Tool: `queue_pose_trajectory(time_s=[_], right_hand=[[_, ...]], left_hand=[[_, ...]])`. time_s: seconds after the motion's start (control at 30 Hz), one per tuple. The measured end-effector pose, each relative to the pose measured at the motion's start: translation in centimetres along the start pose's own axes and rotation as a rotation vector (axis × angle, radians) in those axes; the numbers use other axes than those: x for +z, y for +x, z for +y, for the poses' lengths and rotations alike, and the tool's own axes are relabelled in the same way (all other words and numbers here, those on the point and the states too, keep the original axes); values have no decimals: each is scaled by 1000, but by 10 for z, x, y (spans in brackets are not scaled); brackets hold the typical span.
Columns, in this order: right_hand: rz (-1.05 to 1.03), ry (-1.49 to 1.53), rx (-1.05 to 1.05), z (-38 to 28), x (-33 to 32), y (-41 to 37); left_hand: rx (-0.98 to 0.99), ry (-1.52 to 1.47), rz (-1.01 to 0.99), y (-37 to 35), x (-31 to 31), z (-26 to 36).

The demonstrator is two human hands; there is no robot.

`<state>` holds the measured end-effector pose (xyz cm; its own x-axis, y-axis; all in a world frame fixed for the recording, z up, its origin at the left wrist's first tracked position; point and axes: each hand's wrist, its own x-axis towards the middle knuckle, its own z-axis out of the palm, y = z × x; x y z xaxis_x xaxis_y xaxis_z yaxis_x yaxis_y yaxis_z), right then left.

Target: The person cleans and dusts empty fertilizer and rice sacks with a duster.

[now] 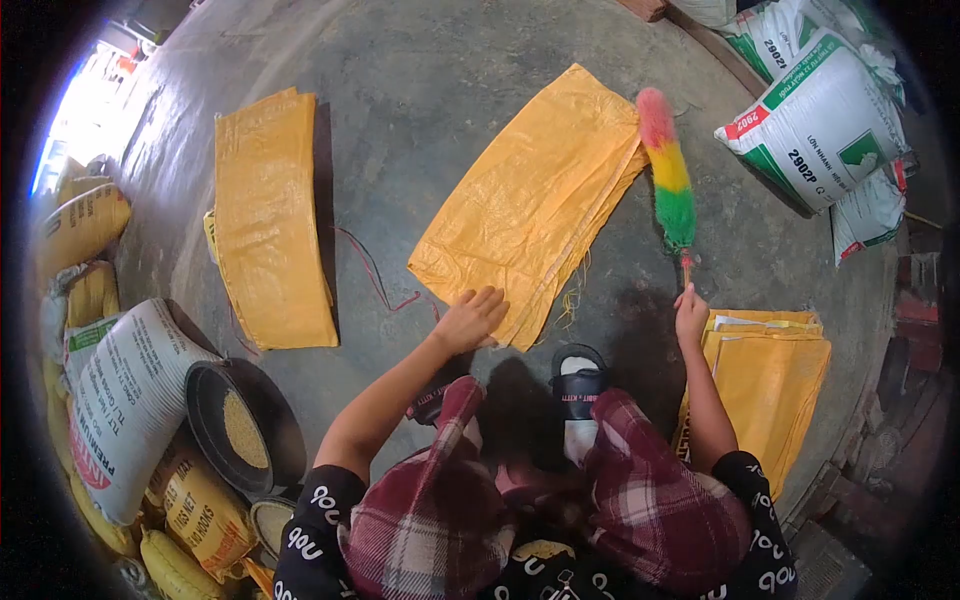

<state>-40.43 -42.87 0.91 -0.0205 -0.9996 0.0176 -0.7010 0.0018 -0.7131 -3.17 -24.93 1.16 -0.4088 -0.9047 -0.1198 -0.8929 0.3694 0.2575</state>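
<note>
Through the head camera I look down at a concrete floor (420, 80). The left hand (470, 320) rests with fingers apart, flat on the near corner of a yellow woven sack (530, 200) that lies spread out just ahead of the feet. The sack looks thin, light, floppy and probably a little slick, so I judge a corner or edge the best place to hold it. The right hand (691, 315) has its fingers clamped on the thin handle of a duster (670, 175), whose pink, yellow and green head lies at the sack's far right edge. White feed bags (815, 125) sit beyond it.
</note>
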Motion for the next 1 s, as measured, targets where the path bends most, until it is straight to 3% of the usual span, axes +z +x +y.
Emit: queue_pose_trajectory(time_s=[0.23, 0.33, 0.4, 0.43, 0.5, 0.57, 0.6, 0.63, 0.7, 0.8, 0.87, 0.9, 0.97, 1.0], right_hand=[[-9, -3, -7, -2, -1, -2], [-12, 12, -4, -4, -3, -3], [0, 26, -21, -3, -6, -3], [-30, 55, 11, -1, -11, -3], [-54, 89, 43, 6, -22, -3], [-235, 207, 160, 22, -35, 0], [-350, 252, 310, 12, -49, 1], [-347, 256, 309, 7, -62, 2], [-657, 387, 342, -2, -88, 4], [-836, 371, 313, -36, -120, 3], [-1026, 304, 318, -41, -123, 6], [-1025, 306, 313, -47, -117, 7], [-1111, 24, 363, -68, -94, 5], [-1046, -111, 337, -71, -78, 4]], left_hand=[[-137, -49, 83, 8, 23, 27], [-98, -114, 247, 19, 20, 20], [-470, -517, 215, 29, 6, 13], [-467, -515, 218, 33, 4, 8], [-539, -763, 460, 39, -2, -5], [-633, -745, 365, 40, -22, -12], [-778, -792, 413, 42, -26, -20], [-922, -837, 463, 45, -31, -28], [-850, -1117, 1022, 52, -46, -42], [-854, -1297, 1209, 50, -87, -73], [-830, -1704, 1572, 45, -114, -87], [-824, -1701, 1574, 37, -114, -102], [-1032, -1732, 1669, 18, -99, -133], [-1031, -1730, 1669, 11, -93, -138]])
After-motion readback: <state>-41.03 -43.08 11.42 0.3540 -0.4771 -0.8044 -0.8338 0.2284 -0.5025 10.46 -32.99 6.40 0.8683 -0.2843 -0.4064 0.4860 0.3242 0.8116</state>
